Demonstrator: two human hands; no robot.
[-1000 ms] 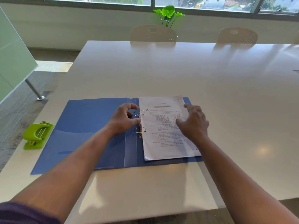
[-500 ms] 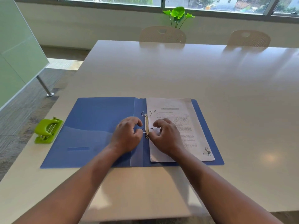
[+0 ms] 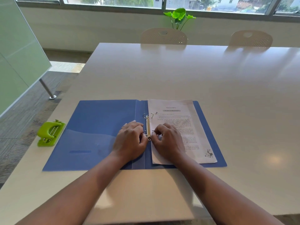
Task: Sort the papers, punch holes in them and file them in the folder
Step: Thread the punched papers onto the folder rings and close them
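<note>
A blue folder (image 3: 97, 130) lies open and flat near the table's front edge. A stack of printed papers (image 3: 181, 124) rests on its right half. Along the spine runs a metal ring binder mechanism (image 3: 148, 125); its upper ring stands open, split into two prongs. My left hand (image 3: 131, 140) pinches the left prong of the lower ring. My right hand (image 3: 167, 142) pinches the right prong of that ring and rests on the papers. The lower ring's prongs are apart.
A green hole punch (image 3: 50, 133) sits left of the folder, close to the table's left edge. Two pale chairs (image 3: 164, 36) stand at the far side, with a green plant (image 3: 179, 17) behind. A glass partition (image 3: 19, 51) stands left.
My right hand moved from the papers' right side to the lower ring. My left hand slid down the mechanism to the same ring. The camera view shifted slightly.
</note>
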